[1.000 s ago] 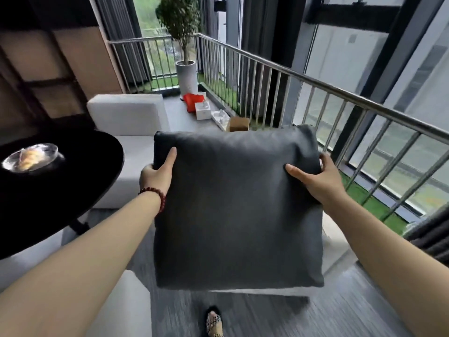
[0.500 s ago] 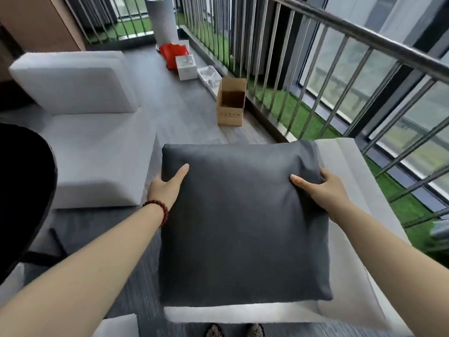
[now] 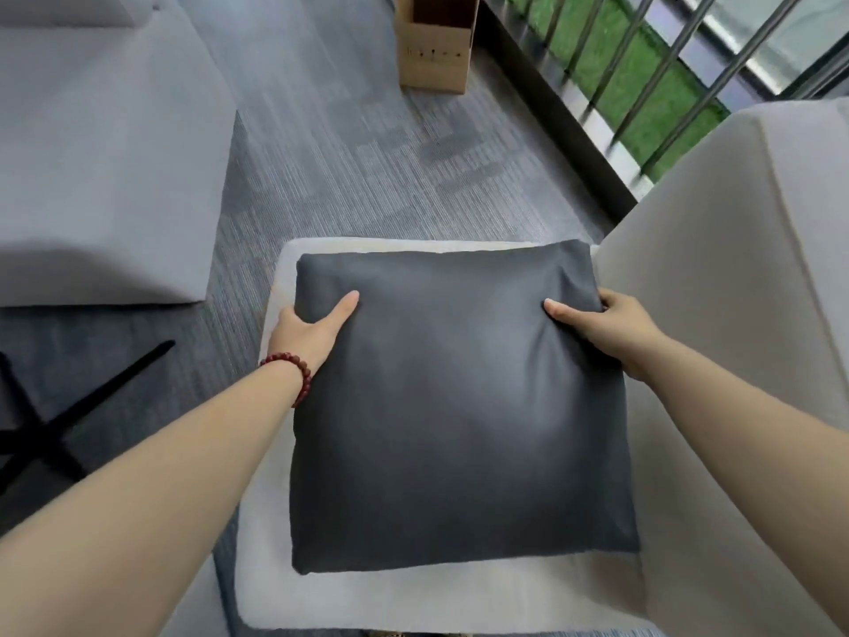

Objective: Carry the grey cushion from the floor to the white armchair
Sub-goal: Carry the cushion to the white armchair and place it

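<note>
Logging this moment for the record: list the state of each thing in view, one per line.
grey cushion: flat over the seat, gripped at both sides
white armchair: seat mostly covered by the cushion
left hand: gripping the cushion's left edge
right hand: gripping the cushion's right edge
cardboard box: upright on the floor, top open
</note>
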Motion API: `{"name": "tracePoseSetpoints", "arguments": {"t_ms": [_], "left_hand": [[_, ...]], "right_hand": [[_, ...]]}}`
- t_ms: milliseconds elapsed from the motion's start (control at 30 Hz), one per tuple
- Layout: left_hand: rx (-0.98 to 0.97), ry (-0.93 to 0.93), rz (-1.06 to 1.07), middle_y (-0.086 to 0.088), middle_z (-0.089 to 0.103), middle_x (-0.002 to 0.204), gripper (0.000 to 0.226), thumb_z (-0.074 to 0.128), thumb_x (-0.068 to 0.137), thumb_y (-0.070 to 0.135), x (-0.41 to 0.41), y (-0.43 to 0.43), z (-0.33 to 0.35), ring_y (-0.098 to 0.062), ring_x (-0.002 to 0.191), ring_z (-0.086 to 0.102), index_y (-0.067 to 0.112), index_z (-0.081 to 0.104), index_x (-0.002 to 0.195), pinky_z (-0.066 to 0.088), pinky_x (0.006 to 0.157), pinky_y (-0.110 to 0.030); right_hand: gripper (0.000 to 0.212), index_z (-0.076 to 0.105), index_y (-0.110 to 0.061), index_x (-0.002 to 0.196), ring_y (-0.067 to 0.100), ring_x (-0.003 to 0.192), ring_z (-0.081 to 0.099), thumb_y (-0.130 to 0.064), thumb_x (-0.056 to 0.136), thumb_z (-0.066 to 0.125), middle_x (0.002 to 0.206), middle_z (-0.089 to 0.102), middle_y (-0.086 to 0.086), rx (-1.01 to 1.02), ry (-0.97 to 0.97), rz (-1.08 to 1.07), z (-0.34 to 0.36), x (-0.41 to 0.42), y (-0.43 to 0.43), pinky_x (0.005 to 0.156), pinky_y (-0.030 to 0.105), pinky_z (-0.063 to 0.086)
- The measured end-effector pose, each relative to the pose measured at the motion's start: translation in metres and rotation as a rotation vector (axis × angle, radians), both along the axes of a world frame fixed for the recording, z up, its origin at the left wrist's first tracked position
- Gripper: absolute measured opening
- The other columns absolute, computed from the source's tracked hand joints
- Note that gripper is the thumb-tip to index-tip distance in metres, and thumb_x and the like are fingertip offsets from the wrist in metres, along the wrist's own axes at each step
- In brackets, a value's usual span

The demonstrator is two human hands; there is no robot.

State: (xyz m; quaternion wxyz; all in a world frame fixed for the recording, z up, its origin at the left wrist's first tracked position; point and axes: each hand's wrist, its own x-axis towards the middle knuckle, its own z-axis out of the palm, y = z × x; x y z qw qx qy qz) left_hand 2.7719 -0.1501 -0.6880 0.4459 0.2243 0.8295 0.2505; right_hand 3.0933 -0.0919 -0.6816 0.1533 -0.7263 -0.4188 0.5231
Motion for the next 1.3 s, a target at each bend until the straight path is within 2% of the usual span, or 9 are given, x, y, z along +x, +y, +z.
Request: {"name": "tracePoseSetpoints", "arguments": {"t_ms": [300, 433, 500, 633, 733, 833, 1000, 1100, 1300], "left_hand": [[-0.074, 0.113, 0.027, -0.013, 0.044, 0.143, 0.107, 0.063, 0.058, 0.075, 0.004, 0.025, -0.094, -0.036, 0.127, 0.047, 0.009, 0.037, 0.139, 0.037, 0.105, -0.047], [-0.126, -0.040, 0.080, -0.006, 0.049, 0.142, 0.131, 0.061, 0.035, 0.088, -0.007, 0.020, -0.075, -0.032, 0.125, 0.050, 0.018, 0.036, 0.142, 0.038, 0.107, -0.047], [-0.117, -0.134, 0.123, -0.006, 0.036, 0.152, 0.126, 0.062, 0.049, 0.082, -0.009, 0.009, -0.061, -0.032, 0.136, 0.039, 0.017, 0.024, 0.149, 0.031, 0.112, -0.048], [-0.063, -0.123, 0.087, -0.005, 0.032, 0.154, 0.108, 0.067, 0.063, 0.068, -0.002, -0.028, -0.054, -0.029, 0.139, 0.034, 0.022, 0.020, 0.149, 0.028, 0.112, -0.047], [-0.032, -0.126, 0.082, 0.000, 0.040, 0.149, 0.115, 0.069, 0.045, 0.079, 0.010, -0.046, -0.052, -0.027, 0.132, 0.044, 0.035, 0.029, 0.143, 0.037, 0.108, -0.049], [-0.010, -0.114, 0.065, 0.002, 0.042, 0.147, 0.122, 0.062, 0.034, 0.088, 0.016, -0.052, -0.057, -0.028, 0.129, 0.047, 0.042, 0.029, 0.142, 0.039, 0.105, -0.051], [0.042, -0.204, 0.114, -0.003, 0.049, 0.143, 0.084, 0.063, 0.070, 0.064, 0.020, -0.050, -0.052, -0.032, 0.126, 0.049, 0.031, 0.036, 0.143, 0.038, 0.106, -0.049], [0.041, -0.401, 0.147, 0.001, 0.050, 0.140, 0.077, 0.061, 0.075, 0.061, 0.035, -0.046, -0.040, -0.028, 0.125, 0.048, 0.030, 0.039, 0.142, 0.036, 0.105, -0.045], [0.003, -0.678, 0.069, 0.003, 0.044, 0.147, 0.120, 0.056, 0.041, 0.090, 0.115, -0.029, -0.018, -0.027, 0.134, 0.041, 0.032, 0.036, 0.144, 0.031, 0.112, -0.048]], "right_hand": [[0.060, 0.060, -0.024, 0.122, 0.012, 0.094, 0.059, -0.045, 0.068, 0.078, 0.107, 0.064, -0.010, 0.058, -0.067, -0.060, -0.079, -0.019, 0.018, 0.082, 0.024, 0.042], [0.090, 0.044, -0.023, 0.139, 0.013, 0.111, 0.054, -0.070, 0.065, 0.065, 0.121, 0.054, -0.009, 0.004, -0.078, -0.025, -0.057, 0.001, 0.013, 0.098, 0.031, 0.041], [0.107, 0.036, -0.021, 0.144, 0.019, 0.114, 0.050, -0.085, 0.060, 0.051, 0.124, 0.050, 0.000, -0.085, -0.111, -0.029, -0.042, 0.019, 0.000, 0.102, 0.037, 0.037], [0.089, 0.036, -0.015, 0.144, 0.020, 0.127, 0.049, -0.067, 0.075, 0.058, 0.138, 0.049, -0.001, -0.223, -0.038, -0.053, -0.041, 0.028, -0.040, 0.107, 0.037, 0.037], [0.070, 0.048, -0.016, 0.131, 0.016, 0.117, 0.055, -0.057, 0.076, 0.064, 0.129, 0.055, -0.007, -0.213, 0.068, -0.159, -0.042, 0.015, -0.053, 0.101, 0.029, 0.039], [0.077, 0.050, -0.016, 0.134, 0.021, 0.119, 0.057, -0.058, 0.072, 0.067, 0.132, 0.060, 0.001, -0.190, 0.067, -0.260, -0.044, 0.008, -0.059, 0.105, 0.036, 0.041], [0.066, 0.058, -0.016, 0.124, 0.018, 0.103, 0.061, -0.055, 0.072, 0.071, 0.115, 0.064, -0.003, -0.111, 0.015, -0.271, -0.015, 0.001, -0.054, 0.088, 0.028, 0.045], [0.065, 0.062, -0.018, 0.114, 0.019, 0.098, 0.062, -0.062, 0.066, 0.071, 0.110, 0.067, -0.002, -0.009, -0.154, -0.236, 0.032, 0.009, -0.049, 0.081, 0.030, 0.046], [0.060, 0.052, -0.021, 0.119, 0.022, 0.098, 0.056, -0.060, 0.074, 0.063, 0.108, 0.058, -0.005, 0.115, -0.390, -0.031, 0.149, 0.054, -0.039, 0.072, 0.028, 0.038]]}}
